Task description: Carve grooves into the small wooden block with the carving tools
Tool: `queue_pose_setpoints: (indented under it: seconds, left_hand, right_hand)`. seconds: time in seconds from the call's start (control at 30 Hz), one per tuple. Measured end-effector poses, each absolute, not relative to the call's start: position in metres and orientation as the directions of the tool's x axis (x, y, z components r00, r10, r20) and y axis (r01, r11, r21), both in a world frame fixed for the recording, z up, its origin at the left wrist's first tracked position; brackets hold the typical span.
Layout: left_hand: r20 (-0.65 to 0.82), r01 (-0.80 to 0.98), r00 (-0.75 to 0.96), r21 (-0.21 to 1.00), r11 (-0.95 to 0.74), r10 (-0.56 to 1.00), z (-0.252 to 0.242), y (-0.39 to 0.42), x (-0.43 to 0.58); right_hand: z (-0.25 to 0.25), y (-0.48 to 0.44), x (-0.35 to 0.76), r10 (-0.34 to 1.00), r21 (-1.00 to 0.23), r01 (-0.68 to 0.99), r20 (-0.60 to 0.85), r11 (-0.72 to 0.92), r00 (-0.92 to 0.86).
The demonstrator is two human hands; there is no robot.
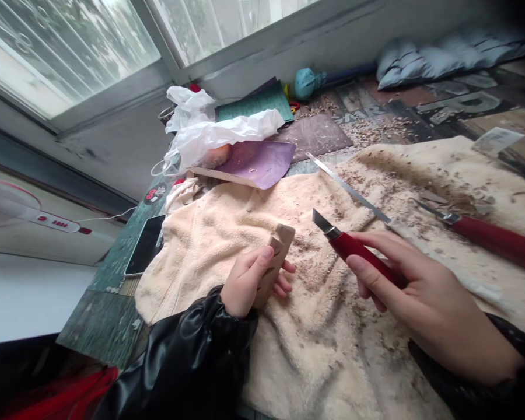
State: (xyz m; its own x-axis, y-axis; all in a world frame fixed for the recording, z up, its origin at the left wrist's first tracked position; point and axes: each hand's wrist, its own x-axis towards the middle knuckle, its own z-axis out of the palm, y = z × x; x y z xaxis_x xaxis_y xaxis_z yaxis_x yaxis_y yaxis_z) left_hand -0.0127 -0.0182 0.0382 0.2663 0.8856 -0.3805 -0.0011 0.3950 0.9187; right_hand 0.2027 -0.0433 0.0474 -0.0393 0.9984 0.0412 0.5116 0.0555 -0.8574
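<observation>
My left hand point(249, 277) is closed round a small carved wooden block point(280, 251), its notched top end sticking up past the thumb. In my right hand point(411, 286) is a carving knife point(363, 254) with a red handle and a short slanted blade. The blade points up and to the left, apart from the wood. Beneath both hands spreads a rumpled cream towel point(210, 233) strewn with wood shavings. A thin metal ruler-like strip point(350, 189) lies beyond the knife. Another red-handled carving tool point(485, 236) rests on the towel at the right.
A phone point(145, 245) lies near the table's left edge. Behind the towel are purple paper point(262, 163), a white plastic bag point(227, 131) and a green mat point(258, 102). More shavings point(376, 128) and a grey-blue cushion point(446, 61) are farther back, by the window wall.
</observation>
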Motion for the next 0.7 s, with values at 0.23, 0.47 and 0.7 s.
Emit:
queue_pose_setpoints:
  seconds: [0.23, 0.47, 0.7]
  left_hand:
    - [-0.388, -0.069, 0.296, 0.903, 0.424, 0.873, 0.041, -0.018, -0.013]
    - [-0.339, 0.001, 0.323, 0.934, 0.358, 0.884, 0.043, -0.02, -0.011]
    - [0.008, 0.476, 0.365, 0.858, -0.194, 0.931, 0.033, -0.021, -0.016]
  right_hand:
    - [0.047, -0.044, 0.204, 0.977, -0.825, 0.56, 0.177, 0.081, 0.12]
    - [0.051, -0.047, 0.197, 0.872, -0.945, 0.29, 0.266, 0.152, 0.41]
    - [0.047, -0.044, 0.196, 0.746, -0.918, 0.227, 0.396, 0.325, 0.535]
